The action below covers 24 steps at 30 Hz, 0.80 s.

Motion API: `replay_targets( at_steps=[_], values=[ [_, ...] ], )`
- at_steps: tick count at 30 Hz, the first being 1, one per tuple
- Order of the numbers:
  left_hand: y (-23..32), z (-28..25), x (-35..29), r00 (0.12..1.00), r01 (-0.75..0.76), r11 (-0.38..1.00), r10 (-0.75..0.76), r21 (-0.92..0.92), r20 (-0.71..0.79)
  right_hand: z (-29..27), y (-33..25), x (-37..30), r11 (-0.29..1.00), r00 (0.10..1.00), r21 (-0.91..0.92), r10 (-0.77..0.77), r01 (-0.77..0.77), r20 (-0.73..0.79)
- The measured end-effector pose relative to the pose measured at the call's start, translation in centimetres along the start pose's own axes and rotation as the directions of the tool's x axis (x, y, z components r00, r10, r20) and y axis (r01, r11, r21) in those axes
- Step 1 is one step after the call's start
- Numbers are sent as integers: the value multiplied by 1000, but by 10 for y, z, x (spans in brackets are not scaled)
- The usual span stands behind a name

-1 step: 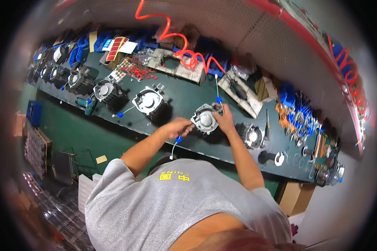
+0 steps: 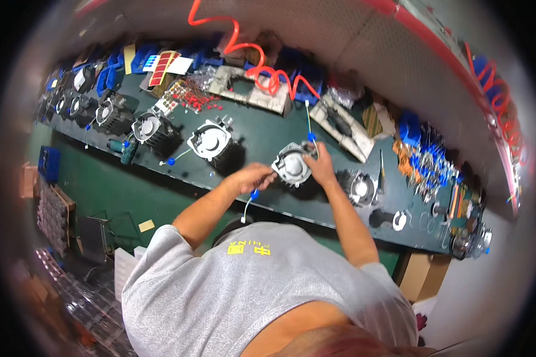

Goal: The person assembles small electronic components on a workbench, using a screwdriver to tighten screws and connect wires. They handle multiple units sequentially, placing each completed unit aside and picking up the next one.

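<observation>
In front of me a round, silvery metal housing stands on the green bench, its hollow top facing up. At its left edge my left hand is closed with the fingertips pinched together. A thin cable with a blue piece and a white end hangs below that hand, which seems to pinch it. My right hand grips the housing's right rim with thumb and fingers. By its fingertips rises a second cable with a blue piece and a white connector. The palms hide the exact grips.
More finned housings stand in a row leftward; another sits right of my right hand. Behind are pale cut-out blocks, a coiled red hose and small red parts. Rightward lies a heap of blue-and-silver pieces.
</observation>
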<state>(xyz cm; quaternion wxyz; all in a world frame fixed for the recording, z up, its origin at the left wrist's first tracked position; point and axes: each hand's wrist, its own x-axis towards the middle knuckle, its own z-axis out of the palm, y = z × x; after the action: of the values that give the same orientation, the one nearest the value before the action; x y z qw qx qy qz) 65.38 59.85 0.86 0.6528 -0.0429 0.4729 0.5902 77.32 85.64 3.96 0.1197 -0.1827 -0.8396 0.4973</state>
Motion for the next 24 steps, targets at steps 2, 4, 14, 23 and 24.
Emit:
replay_targets(
  at_steps=[2,4,14,23,24],
  values=[
    [-1,-5,0,992,-121,986,122,111,-6,0,0,0,998,1000,-55,12,-12,4],
    [-7,-1,4,937,-278,898,332,340,-111,3,1,1,1000,1000,-27,9,-9,-10],
    [11,9,-12,990,-57,957,91,284,-109,0,2,-3,999,1000,28,18,-18,-8],
    [-21,12,7,699,-405,466,713,787,-62,1,2,-4,997,999,62,39,-38,-18],
    [-23,15,6,599,-390,305,800,869,-11,1,3,-4,998,999,57,40,-39,-20]
  ],
)
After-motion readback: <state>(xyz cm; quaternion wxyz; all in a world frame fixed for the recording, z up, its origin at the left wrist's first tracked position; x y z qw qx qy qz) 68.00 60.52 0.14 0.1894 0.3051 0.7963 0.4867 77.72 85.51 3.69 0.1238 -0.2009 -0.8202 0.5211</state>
